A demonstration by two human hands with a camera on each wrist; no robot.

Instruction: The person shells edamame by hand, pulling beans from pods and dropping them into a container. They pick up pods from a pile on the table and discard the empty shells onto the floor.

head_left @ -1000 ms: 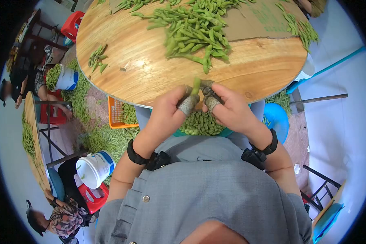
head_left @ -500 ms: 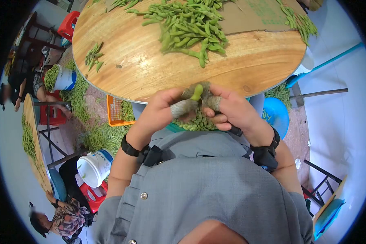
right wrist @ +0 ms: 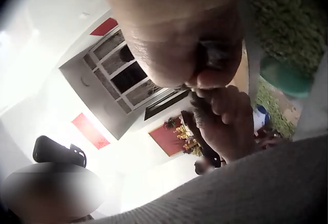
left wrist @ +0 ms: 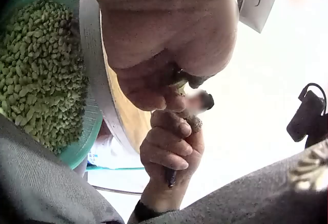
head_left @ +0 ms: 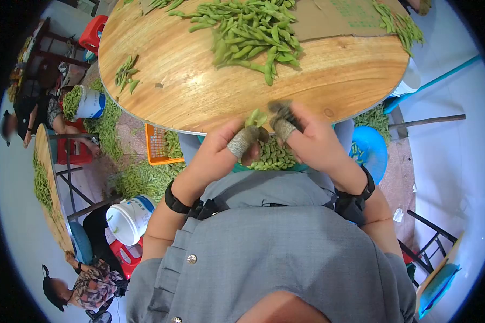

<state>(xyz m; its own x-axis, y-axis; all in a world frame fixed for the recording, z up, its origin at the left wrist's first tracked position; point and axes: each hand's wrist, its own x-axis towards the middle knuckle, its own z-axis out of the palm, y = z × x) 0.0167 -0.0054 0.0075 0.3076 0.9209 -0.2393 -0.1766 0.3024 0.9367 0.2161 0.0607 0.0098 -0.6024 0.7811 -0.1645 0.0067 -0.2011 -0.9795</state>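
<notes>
In the head view my left hand pinches a green soybean pod between wrapped thumb and forefinger; the pod looks split at its top. Close beside it is my right hand, its thumb and forefinger also wrapped. In the left wrist view the right hand's fingers curl round a slim dark tool, whose end sticks out below the little finger; the rest of it is hidden. Under both hands stands a green basin of shelled beans, on or near the lap.
Before me is a round wooden table with a heap of pods and a cardboard sheet. An orange basket, a white bucket and a blue basin stand around. Pods cover part of the floor. Two people sit at the left.
The right hand has drawn off rightward from the left, after both were close together half a second ago. The pod in the left hand now looks opened out.
</notes>
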